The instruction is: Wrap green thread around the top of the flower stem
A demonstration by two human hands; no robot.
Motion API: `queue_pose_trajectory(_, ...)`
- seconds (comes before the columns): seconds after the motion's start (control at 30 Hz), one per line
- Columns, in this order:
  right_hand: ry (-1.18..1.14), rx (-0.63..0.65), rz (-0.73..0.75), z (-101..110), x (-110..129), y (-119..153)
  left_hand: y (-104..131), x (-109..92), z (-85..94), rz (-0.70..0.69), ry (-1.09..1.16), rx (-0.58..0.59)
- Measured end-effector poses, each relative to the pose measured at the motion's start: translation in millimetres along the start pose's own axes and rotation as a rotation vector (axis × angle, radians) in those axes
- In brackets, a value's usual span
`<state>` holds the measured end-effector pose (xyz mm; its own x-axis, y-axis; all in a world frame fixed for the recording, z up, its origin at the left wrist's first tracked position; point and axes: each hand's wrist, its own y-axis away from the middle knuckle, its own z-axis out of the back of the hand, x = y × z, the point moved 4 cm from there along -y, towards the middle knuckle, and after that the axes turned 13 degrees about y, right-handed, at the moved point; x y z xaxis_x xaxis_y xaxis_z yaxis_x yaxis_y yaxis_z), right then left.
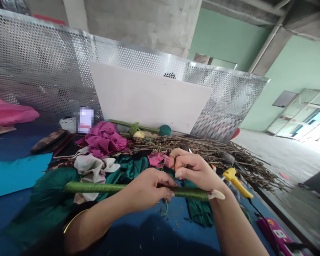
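My left hand is closed around a long rod wrapped in green yarn, held level across the table. A pale, leaf-shaped tip sticks out at its right end, beside my right wrist. Above the rod, my right hand is curled in a pinch, with a thin strand of green yarn at its fingertips. A small metallic point shows behind its knuckles; the rest of it is hidden. Loose yarn ends hang under the rod. Dark green cloth lies beneath.
A yellow hot glue gun and a purple power strip are at the right. Dried stems spread behind my hands. Magenta cloth, a green yarn ball and a blue sheet lie farther back and left. A perforated metal screen stands behind.
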<state>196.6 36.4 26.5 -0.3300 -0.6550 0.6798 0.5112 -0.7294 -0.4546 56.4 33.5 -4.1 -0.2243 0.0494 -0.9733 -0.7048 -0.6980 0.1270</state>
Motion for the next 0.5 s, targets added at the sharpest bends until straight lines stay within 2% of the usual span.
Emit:
queue_pose_trajectory(0.1,0.225,0.005,-0.003,13,17,8,0,-1,0.7,-0.089,-0.060,-0.065)
queue_pose_trajectory(0.17,0.259,-0.026,-0.017,19,24,13,1,-2,3.3,-0.123,-0.115,-0.098)
queue_pose_trajectory(0.27,0.078,-0.073,-0.039,27,22,19,3,-4,8.4,-0.137,-0.161,-0.124)
queue_pose_trajectory(0.4,-0.223,-0.215,-0.106,35,-1,23,6,-6,12.6,-0.126,-0.105,-0.105)
queue_pose_trajectory(0.5,-0.205,-0.339,-0.259,41,-16,25,7,-7,12.9,-0.103,-0.049,-0.063)
